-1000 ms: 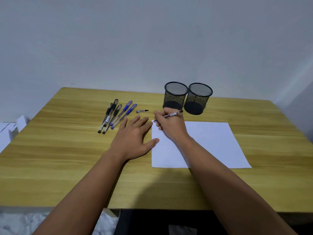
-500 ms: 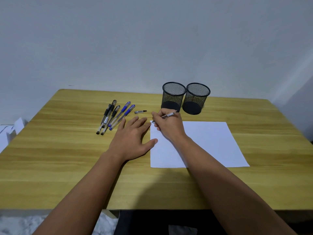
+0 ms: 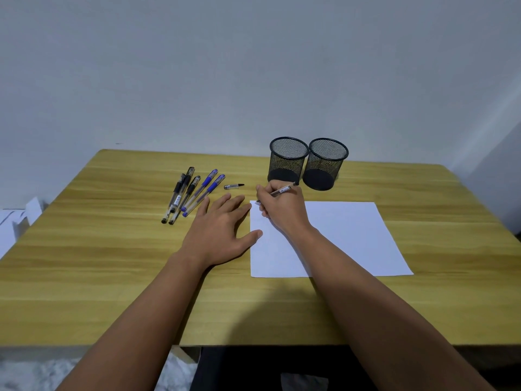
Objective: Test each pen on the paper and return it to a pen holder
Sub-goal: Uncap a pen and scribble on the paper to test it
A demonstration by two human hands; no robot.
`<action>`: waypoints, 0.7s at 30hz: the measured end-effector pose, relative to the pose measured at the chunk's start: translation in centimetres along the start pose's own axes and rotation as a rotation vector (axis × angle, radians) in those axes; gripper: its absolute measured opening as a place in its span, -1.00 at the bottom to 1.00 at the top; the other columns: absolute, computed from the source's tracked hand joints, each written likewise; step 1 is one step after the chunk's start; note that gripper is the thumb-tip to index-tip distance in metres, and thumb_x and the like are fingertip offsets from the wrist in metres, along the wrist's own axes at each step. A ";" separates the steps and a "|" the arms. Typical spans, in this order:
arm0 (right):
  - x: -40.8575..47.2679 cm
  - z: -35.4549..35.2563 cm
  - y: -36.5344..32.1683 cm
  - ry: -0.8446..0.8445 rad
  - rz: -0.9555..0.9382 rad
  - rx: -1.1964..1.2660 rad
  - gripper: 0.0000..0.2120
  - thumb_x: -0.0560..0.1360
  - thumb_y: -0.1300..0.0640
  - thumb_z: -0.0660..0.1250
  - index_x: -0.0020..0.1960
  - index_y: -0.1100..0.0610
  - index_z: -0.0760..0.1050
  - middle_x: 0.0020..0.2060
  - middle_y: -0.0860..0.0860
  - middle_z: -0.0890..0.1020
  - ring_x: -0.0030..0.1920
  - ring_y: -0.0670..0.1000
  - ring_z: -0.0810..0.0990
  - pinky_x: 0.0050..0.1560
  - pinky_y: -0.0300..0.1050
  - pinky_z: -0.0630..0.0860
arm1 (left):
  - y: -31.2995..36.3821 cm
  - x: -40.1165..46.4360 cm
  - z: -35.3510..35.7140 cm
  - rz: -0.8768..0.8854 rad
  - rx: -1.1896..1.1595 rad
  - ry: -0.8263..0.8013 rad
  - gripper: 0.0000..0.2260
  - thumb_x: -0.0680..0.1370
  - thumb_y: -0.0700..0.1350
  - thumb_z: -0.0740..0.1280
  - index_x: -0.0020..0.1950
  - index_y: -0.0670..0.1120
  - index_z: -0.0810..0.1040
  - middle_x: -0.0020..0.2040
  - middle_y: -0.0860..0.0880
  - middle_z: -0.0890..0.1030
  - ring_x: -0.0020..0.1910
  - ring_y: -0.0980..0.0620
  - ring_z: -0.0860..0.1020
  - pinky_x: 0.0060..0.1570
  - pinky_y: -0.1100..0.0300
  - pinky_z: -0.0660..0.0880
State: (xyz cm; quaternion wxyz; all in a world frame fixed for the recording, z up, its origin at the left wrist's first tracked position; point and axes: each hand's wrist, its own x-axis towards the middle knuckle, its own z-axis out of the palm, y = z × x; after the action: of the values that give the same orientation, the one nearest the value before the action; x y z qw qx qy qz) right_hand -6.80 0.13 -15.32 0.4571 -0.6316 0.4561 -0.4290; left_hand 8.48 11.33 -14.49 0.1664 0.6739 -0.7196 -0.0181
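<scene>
Wooden table [image 3: 112, 277] carries white paper [image 3: 352, 238] right of centre, with two black mesh pen holders [image 3: 289, 162] touching near its far edge. Left hand [image 3: 220, 230] rests flat, fingers spread, thumb on the paper's left edge; right hand [image 3: 284, 210] grips a pen [image 3: 283, 189], tip at the paper's far-left corner. Five capped pens [image 3: 191, 193] and a loose pen cap [image 3: 233, 186] lie far-left.

The right hand [image 3: 283, 206] covers most of the pen [image 3: 283, 189], and its tip is too small to make out.

Wooden table [image 3: 112, 277], pale wall [image 3: 253, 66]
</scene>
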 end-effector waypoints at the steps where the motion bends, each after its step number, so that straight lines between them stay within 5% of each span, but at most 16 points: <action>1: 0.0 0.0 0.0 -0.002 0.000 -0.005 -0.64 0.57 0.04 0.45 -0.38 0.07 0.54 -0.47 0.08 0.62 -0.39 0.10 0.64 -0.30 0.04 0.59 | 0.0 0.0 0.0 -0.002 0.001 -0.003 -0.30 0.52 0.44 0.10 0.57 0.11 0.33 0.61 0.09 0.27 0.63 0.03 0.11 0.58 -0.21 -0.03; 9: -0.1 0.0 -0.2 0.025 -0.012 0.026 -0.62 0.60 0.19 0.42 -0.27 0.40 0.43 -0.48 0.16 0.52 -0.46 0.07 0.56 -0.39 -0.07 0.49 | -0.1 0.1 0.1 -0.003 -0.016 0.008 -0.30 0.52 0.45 0.12 0.57 0.12 0.34 0.61 0.10 0.28 0.63 0.04 0.12 0.58 -0.20 -0.02; 21: -0.3 -0.2 -0.2 0.061 -0.043 -0.037 -0.63 0.59 0.16 0.39 -0.33 0.27 0.41 -0.52 0.14 0.51 -0.48 0.11 0.53 -0.42 0.00 0.50 | -0.2 0.1 0.1 -0.011 -0.009 -0.009 -0.29 0.51 0.46 0.10 0.58 0.13 0.32 0.62 0.11 0.25 0.63 0.06 0.09 0.59 -0.18 -0.05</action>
State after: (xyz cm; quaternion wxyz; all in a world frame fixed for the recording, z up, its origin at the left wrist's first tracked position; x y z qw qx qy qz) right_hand -7.00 0.42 -15.15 0.4219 -0.6363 0.4641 -0.4493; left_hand 8.59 11.23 -14.64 0.1660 0.6770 -0.7166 -0.0252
